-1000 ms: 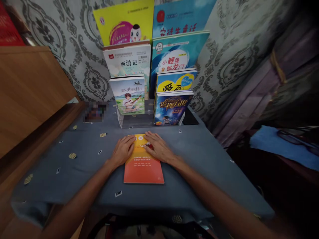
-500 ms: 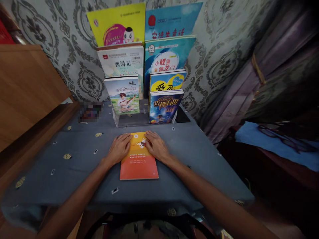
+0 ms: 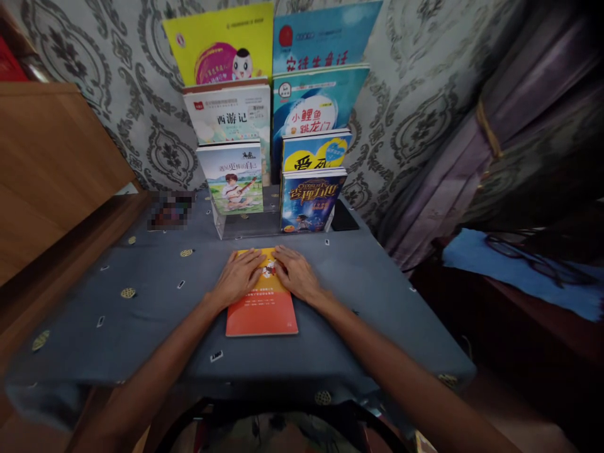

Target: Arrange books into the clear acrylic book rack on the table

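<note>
An orange and yellow book (image 3: 262, 312) lies flat on the grey-blue tablecloth (image 3: 141, 314) in front of me. My left hand (image 3: 237, 279) rests flat on the book's upper left part, fingers stretched out. My right hand (image 3: 294, 275) lies flat on its upper right part, fingers also extended. Neither hand grips anything. Just beyond the book stands a clear tiered book stand (image 3: 245, 223) with several children's books upright in two columns, the front ones being a boy-with-guitar book (image 3: 232, 178) and a dark blue book (image 3: 309, 199).
A wooden cabinet (image 3: 51, 163) rises at the left. Patterned wallpaper (image 3: 415, 113) backs the stand. Curtains (image 3: 519, 138) hang at the right above a blue cloth (image 3: 514, 270). A dark flat object (image 3: 344, 220) lies beside the stand. Small stickers dot the tablecloth.
My left hand has slid further onto the book, its fingers nearer the middle. The view has shifted slightly; the book stays flat in place.
</note>
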Tool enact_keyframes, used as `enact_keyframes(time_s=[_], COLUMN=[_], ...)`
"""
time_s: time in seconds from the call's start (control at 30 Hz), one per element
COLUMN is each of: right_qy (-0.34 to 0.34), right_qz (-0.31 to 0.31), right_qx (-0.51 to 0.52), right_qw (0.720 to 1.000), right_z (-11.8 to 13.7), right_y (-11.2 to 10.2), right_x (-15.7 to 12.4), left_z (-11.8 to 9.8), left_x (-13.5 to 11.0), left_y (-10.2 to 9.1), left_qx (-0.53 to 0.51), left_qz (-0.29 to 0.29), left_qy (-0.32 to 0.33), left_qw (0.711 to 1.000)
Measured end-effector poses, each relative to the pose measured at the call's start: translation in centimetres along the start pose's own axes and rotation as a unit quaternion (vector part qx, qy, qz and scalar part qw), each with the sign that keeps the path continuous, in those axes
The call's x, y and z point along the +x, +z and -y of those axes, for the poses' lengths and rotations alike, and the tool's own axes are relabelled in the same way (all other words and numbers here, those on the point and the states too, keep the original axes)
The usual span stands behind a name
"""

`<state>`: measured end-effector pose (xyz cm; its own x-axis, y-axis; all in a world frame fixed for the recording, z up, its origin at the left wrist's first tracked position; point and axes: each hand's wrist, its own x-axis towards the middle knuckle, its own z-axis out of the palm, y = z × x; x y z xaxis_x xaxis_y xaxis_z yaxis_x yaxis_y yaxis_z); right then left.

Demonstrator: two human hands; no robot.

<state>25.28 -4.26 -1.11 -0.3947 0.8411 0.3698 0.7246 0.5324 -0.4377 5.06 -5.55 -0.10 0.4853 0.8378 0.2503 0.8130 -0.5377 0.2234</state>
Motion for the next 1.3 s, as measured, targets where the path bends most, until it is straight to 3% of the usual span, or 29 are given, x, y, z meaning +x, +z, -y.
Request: enact_keyframes(time_s=[0.4, 0.6, 0.83, 1.03, 1.3], right_qy=[0.003, 0.0, 0.008, 0.023, 0.022], right_qz=[-0.005, 0.003, 0.004, 0.014, 0.031], right_qx=[0.033, 0.045, 0.04, 0.027, 0.032], right_qw=[0.999, 0.999, 0.999, 0.999, 0.999], right_z=[-0.5, -0.9, -0.9, -1.0, -1.6], right_y=[0.2, 0.0, 0.2, 0.5, 0.4], right_x=[-0.1, 0.0, 0.0, 0.1, 0.1], left_z=[0.7, 0.7, -3.3, -7.6, -8.8], left_x=[-1.2, -2.7, -6.8, -9.6, -10.2], left_y=[0.5, -0.4, -1.9, -1.3, 0.1], left_qx=[-0.023, 0.0, -0.021, -0.022, 0.013], left_qz=[-0.093, -0.073, -0.009, 0.026, 0.003], left_qy=[-0.025, -0.02, 0.038, 0.103, 0.074], left_qw=[0.995, 0.997, 0.999, 0.994, 0.997])
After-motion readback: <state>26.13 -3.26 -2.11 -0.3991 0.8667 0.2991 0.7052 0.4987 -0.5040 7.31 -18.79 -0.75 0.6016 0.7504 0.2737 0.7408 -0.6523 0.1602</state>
